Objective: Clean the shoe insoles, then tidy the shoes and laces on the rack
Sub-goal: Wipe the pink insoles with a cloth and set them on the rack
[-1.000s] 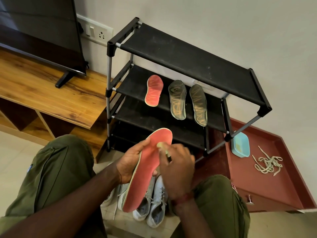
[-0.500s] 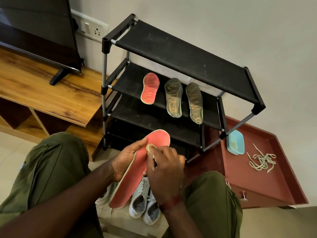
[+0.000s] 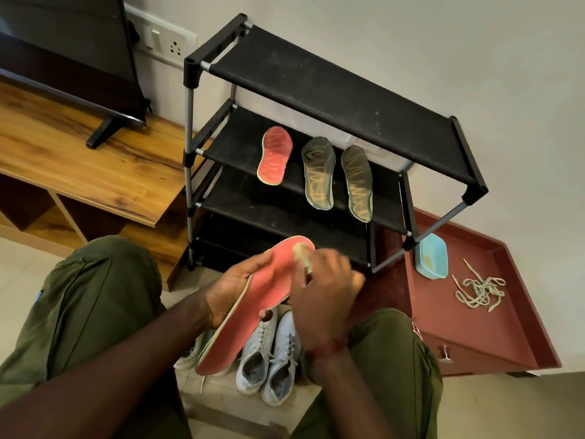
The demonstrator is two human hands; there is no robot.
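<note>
Item under work: the red insole [image 3: 253, 305], held slanted above the floor in front of the shoe rack [image 3: 332, 80], toe end up towards the rack, heel end low over the white sneakers [image 3: 269, 353].

Left grip [image 3: 234, 289]: curled round the insole's left edge near the forefoot, thumb on the red face.

Right grip [image 3: 323, 299]: closed on a small brush [image 3: 300, 253]. Only its pale head shows, and the hand is motion-blurred.

Change noted: a second ago the head sat at the right edge of the forefoot. Half a second ago it was at the middle. It now lies up by the toe tip. I judge these to be short scrubbing strokes working over the forefoot. The insole's hold and tilt are unchanged.

Meaning: cleaning of this insole is under way, and the arch and heel do not appear to have been reached.

Surroundings: on a middle shelf lie the matching red insole [image 3: 274, 156] and two dark insoles [image 3: 318, 173], apart from one another. The laces [image 3: 479, 289] lie tangled on the maroon cabinet top [image 3: 506, 327], near a blue tub [image 3: 432, 259]. Neither sneakers nor laces are on the rack, so I judge tidying not yet begun.
</note>
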